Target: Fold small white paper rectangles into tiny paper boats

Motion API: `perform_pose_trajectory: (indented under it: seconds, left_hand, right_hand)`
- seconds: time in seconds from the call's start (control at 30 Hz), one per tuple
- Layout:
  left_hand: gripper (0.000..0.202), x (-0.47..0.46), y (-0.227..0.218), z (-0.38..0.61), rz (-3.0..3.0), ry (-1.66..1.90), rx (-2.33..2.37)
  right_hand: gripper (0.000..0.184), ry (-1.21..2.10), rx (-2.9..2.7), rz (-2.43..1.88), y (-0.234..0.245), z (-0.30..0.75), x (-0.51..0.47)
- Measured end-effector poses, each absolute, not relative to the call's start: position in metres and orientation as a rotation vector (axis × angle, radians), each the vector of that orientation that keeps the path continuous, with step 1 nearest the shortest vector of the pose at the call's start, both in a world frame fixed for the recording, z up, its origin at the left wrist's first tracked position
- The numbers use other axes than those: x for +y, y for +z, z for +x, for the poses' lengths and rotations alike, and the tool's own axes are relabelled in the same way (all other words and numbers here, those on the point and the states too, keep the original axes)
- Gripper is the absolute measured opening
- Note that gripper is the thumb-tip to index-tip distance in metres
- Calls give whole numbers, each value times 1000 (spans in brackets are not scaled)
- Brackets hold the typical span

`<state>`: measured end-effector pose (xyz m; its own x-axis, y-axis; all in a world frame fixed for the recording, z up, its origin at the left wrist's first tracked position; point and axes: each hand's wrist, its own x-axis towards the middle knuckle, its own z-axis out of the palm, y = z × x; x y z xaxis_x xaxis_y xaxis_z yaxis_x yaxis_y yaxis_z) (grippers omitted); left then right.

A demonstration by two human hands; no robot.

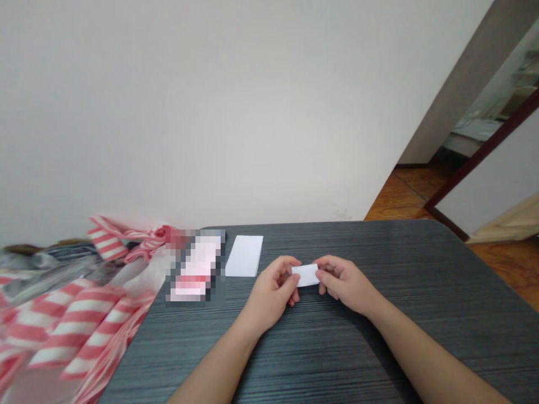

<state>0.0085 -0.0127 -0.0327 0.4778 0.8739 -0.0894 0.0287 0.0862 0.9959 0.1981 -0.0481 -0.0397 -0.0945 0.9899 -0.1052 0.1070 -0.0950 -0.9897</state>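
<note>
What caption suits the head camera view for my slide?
The left hand and right hand pinch a small white paper over a dark grey table, beside a white sheet.

The left hand (272, 292) and right hand (347, 285) curl inward, pinching close together.

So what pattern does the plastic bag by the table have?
The plastic bag has pink and white stripes, shown best in the head view.

Item: small white paper strip (305, 275)
Pose: level, long side crosswise, pinched between left hand (272, 289) and right hand (345, 283)
Place: above mid dark table (370, 359)
</note>
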Motion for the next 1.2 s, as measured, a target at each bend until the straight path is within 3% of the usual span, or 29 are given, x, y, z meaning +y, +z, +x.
perform_pose_trajectory:
  seconds: [0.27,1.0,1.2]
  left_hand:
    - [29,-11,-35,9,1308,808,891]
    - [24,-11,-37,9,1299,777,913]
    - [20,-10,-38,9,1312,764,903]
  right_hand:
    - [16,1269,-1331,-1400,-38,197,-49]
    - [9,1231,-1366,-1389,-42,198,-47]
    - [18,1205,-1438,-1460,-36,199,-48]
